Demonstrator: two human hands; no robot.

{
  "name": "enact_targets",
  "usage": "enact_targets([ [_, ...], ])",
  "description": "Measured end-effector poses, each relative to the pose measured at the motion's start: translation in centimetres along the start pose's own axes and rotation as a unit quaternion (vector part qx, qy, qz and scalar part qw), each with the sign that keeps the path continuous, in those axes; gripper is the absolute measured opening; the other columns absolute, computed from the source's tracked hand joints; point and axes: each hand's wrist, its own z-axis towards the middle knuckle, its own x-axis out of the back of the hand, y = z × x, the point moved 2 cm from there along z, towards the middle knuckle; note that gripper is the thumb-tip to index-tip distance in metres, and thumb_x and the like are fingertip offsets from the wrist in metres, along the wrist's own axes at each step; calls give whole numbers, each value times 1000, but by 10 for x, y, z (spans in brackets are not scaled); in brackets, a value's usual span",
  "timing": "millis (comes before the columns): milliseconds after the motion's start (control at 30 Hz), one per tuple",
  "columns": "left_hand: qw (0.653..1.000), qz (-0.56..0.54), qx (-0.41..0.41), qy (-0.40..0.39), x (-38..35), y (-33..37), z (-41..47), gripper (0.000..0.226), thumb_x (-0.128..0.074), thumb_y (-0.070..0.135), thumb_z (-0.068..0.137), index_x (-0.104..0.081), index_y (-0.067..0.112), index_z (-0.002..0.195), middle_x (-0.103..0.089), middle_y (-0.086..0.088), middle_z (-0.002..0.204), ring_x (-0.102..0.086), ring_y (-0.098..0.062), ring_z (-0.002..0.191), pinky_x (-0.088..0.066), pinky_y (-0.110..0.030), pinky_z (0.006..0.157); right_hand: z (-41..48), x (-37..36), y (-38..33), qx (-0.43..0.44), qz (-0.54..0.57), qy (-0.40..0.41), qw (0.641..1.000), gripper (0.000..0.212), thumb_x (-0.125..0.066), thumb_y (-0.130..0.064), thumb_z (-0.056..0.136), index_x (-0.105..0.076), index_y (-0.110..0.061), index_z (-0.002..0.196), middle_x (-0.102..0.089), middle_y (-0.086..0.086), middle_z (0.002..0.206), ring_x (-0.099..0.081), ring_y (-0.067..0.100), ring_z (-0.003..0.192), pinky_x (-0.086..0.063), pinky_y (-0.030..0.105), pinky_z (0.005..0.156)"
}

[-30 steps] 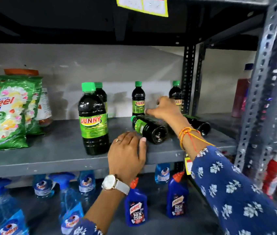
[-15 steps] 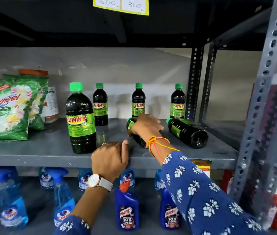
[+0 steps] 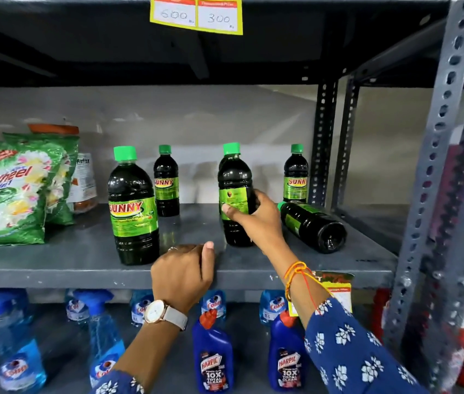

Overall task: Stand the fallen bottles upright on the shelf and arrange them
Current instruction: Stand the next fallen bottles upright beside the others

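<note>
The right hand (image 3: 253, 220) has its fingers wrapped tight around a dark bottle (image 3: 235, 191) with a green cap, and that bottle stands straight up with its bottom on the grey shelf (image 3: 82, 260). One more bottle, the fallen bottle (image 3: 313, 226), lies on its side just to the right of that hand, with its cap pointing back and left and its bottom pointing at us, so the right hand is the closer one to grab it. The left hand (image 3: 182, 275) rests on the front edge of the shelf, its fingers curled together and holding nothing.
</note>
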Motion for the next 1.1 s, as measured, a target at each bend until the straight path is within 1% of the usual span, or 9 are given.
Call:
enact_targets([
  [200, 1000, 1, -4, 3, -1, 0, 0, 51, -33, 33, 89, -51, 15, 44, -55, -7, 42, -51, -28, 38, -25, -22, 39, -8, 2, 9, 23, -19, -5, 1000, 49, -79, -37, 63, -53, -23, 102, -65, 4, 108, -59, 22, 105, -48, 41, 93],
  [333, 1000, 1, -9, 8, -1, -1, -1, 50, -35, 33, 89, -51, 15, 45, -56, -7, 43, -51, -28, 38, -22, -21, 41, -9, -1, 11, 7, -108, 7, 994, 102, -82, -54, 50, -33, -9, 127, -40, 11, 129, -43, 24, 117, -39, 29, 92],
  [467, 1000, -5, -6, 14, -1, -1, -1, 48, -37, 31, 88, -50, 15, 45, -55, -8, 42, -50, -28, 37, -20, -21, 42, -10, 2, 11, -6, -99, 15, 995, 72, -83, -35, 51, -35, -15, 102, -53, 7, 103, -55, 14, 83, -40, 19, 59],
  [533, 1000, -6, -3, 10, -1, -1, -2, 49, -36, 31, 89, -51, 14, 45, -55, -8, 42, -50, -28, 37, -20, -21, 42, -10, 5, 13, -21, -67, 6, 998, 60, -77, -31, 55, -38, -17, 99, -56, -4, 87, -55, 7, 75, -35, 14, 52],
  [600, 1000, -6, -3, 4, -1, -1, -2, 50, -35, 31, 89, -51, 14, 45, -55, -8, 42, -50, -28, 38, -19, -22, 42, -9, 5, 14, -31, -34, -9, 999, 55, -73, -30, 59, -43, -17, 103, -58, -8, 87, -59, 12, 82, -38, 18, 56],
  [733, 1000, -4, -10, 7, -1, -1, -1, 49, -37, 31, 88, -53, 14, 45, -55, -8, 42, -50, -27, 37, -19, -21, 42, -8, 2, 13, -19, -48, -2, 999, 73, -82, -38, 50, -44, -14, 108, -57, 4, 103, -58, 17, 90, -48, 30, 74],
  [900, 1000, -8, -9, 5, -1, -2, -1, 53, -34, 35, 90, -53, 15, 45, -56, -6, 43, -50, -27, 38, -19, -20, 43, -8, 5, 18, -59, 65, -25, 996, 59, -76, -11, 58, -41, -14, 105, -62, -1, 90, -61, 16, 85, -45, 25, 69],
  [967, 1000, -11, -12, 7, -1, -2, -2, 53, -34, 36, 90, -53, 15, 45, -56, -6, 43, -50, -26, 38, -20, -21, 42, -8, 3, 16, -61, 93, -48, 993, 55, -73, -10, 59, -43, -14, 105, -63, 0, 91, -61, 18, 89, -45, 26, 73],
  [1100, 1000, -14, -9, 8, -1, -2, -2, 52, -35, 36, 89, -54, 15, 46, -56, -7, 44, -51, -27, 38, -22, -21, 42, -11, 2, 13, -52, 82, -50, 994, 62, -84, -17, 59, -42, -20, 104, -61, -8, 93, -59, 4, 86, -45, 20, 69],
])
